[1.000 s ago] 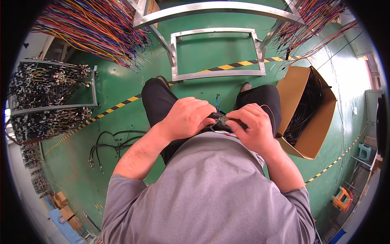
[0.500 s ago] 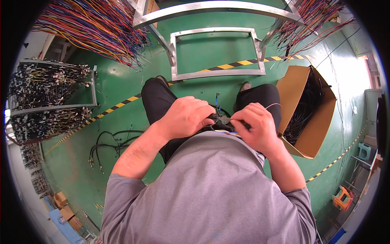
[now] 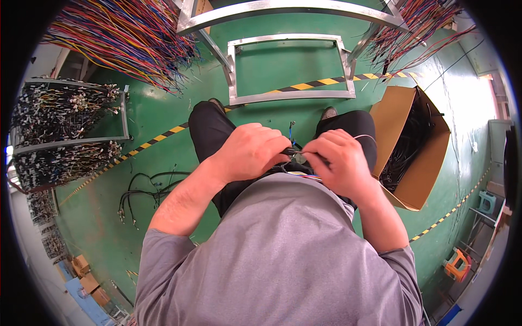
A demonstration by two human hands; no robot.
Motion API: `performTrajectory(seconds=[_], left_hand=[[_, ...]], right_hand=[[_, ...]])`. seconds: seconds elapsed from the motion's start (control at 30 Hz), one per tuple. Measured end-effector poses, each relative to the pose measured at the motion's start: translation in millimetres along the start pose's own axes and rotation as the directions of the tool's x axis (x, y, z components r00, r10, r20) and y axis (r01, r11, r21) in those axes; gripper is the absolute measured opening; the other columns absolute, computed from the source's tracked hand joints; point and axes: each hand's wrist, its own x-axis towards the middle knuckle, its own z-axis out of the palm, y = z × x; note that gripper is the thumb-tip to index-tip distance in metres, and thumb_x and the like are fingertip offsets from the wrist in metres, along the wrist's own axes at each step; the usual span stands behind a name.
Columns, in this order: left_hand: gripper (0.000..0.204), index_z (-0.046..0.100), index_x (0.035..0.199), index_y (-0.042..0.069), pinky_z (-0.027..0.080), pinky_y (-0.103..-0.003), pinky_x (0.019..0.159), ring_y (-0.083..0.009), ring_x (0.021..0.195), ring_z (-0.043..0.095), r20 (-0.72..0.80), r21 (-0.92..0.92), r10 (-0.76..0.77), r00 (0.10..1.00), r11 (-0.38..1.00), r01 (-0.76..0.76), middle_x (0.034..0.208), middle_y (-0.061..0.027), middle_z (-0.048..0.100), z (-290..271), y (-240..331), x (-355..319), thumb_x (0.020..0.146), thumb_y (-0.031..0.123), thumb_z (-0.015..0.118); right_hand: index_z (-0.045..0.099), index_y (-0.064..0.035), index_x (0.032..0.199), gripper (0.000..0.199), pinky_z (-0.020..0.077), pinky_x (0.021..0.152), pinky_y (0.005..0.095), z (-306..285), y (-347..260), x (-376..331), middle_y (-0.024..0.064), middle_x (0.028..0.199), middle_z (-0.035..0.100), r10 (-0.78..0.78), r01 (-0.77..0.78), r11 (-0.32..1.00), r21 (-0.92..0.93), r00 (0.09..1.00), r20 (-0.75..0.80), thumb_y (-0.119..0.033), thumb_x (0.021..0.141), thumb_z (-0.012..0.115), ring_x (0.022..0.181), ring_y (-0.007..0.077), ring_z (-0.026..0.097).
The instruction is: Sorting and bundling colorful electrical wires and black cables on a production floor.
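Observation:
In my lap, my left hand (image 3: pixel 251 153) is closed round the end of a black cable (image 3: pixel 292 151). Facing it, my right hand (image 3: pixel 338 162) pinches a thin wire right at that cable end, and the fingertips of both hands are a short gap apart. The thin pinkish wire (image 3: pixel 365 136) trails out over the right side of my right hand. Just below the hands, several coloured wires (image 3: pixel 305 175) lie against the grey shirt. A cable with a blue part (image 3: pixel 291 129) sticks out beyond the hands between my knees. My fingers hide the exact joint.
An open cardboard box (image 3: pixel 421 187) of black cables stands right of my knee. Ahead is a metal frame (image 3: pixel 293 96). Coloured wire bundles (image 3: pixel 125 38) hang at the far left; a rack of connector-ended harnesses (image 3: pixel 65 117) stands left. Black harnesses (image 3: pixel 129 198) lie on the green floor.
My right hand has moved slightly left, closer to my left hand, so the gap between them has narrowed. The black cable end now meets the right fingertips.

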Motion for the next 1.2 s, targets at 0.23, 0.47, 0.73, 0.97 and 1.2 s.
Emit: performTrajectory(seconds=[0.23, 0.47, 0.73, 0.97, 1.2], left_hand=[[0.025, 0.066, 0.097, 0.009, 0.050, -0.043, 0.069, -0.0298, 0.078, 0.067, -0.047, 0.055, -0.026, 0.999, 0.998, 0.029, 0.081, -0.0069, 0.064, -12, -13, 0, 0.086, 0.025, 0.081], [0.024, 0.066, 0.096, 0.010, 0.050, -0.042, 0.070, -0.0280, 0.078, 0.067, -0.055, 0.116, -0.014, 0.998, 0.993, 0.020, 0.080, -0.0053, 0.063, -15, -17, 12, 0.087, 0.027, 0.080], [0.024, 0.066, 0.093, 0.010, 0.050, -0.041, 0.070, -0.0273, 0.077, 0.067, -0.077, 0.213, 0.016, 0.997, 0.977, 0.001, 0.079, -0.0044, 0.063, -26, -36, 18, 0.088, 0.029, 0.079], [0.025, 0.064, 0.094, 0.011, 0.048, -0.040, 0.067, -0.0254, 0.075, 0.066, -0.076, 0.168, 0.041, 0.996, 0.985, -0.028, 0.077, -0.0035, 0.061, -19, -34, 27, 0.087, 0.028, 0.080], [0.024, 0.062, 0.093, 0.011, 0.048, -0.040, 0.067, -0.0246, 0.074, 0.065, -0.061, 0.162, 0.033, 0.998, 0.986, -0.023, 0.077, -0.0027, 0.060, -20, -33, 30, 0.087, 0.026, 0.081]], right_hand=[[0.074, -0.0048, 0.109, 0.023, 0.0542, 0.075, 0.0370, -18, 10, 1, 0.0080, 0.086, 0.071, 0.262, -0.262, 0.965, 0.007, 0.965, 0.016, -0.006, 0.087, 0.080, 0.080, 0.0263, 0.066], [0.076, -0.0030, 0.098, 0.010, 0.0531, 0.070, 0.0360, -4, 3, 24, 0.0095, 0.085, 0.071, 0.154, -0.154, 0.988, 0.019, 0.988, -0.008, -0.004, 0.089, 0.079, 0.078, 0.0266, 0.066], [0.077, -0.0028, 0.101, 0.014, 0.0535, 0.069, 0.0322, -16, 16, 26, 0.0080, 0.087, 0.074, 0.344, -0.344, 0.939, 0.010, 0.938, 0.038, 0.000, 0.087, 0.077, 0.076, 0.0201, 0.069], [0.077, -0.0012, 0.097, 0.011, 0.0536, 0.066, 0.0315, -8, 6, 42, 0.0081, 0.083, 0.073, 0.232, -0.232, 0.973, 0.008, 0.973, 0.013, 0.000, 0.086, 0.080, 0.074, 0.0185, 0.069], [0.076, 0.0001, 0.096, 0.010, 0.0535, 0.066, 0.0304, -13, 11, 40, 0.0077, 0.081, 0.071, 0.254, -0.252, 0.965, 0.066, 0.967, -0.026, 0.000, 0.086, 0.080, 0.073, 0.0166, 0.068]])
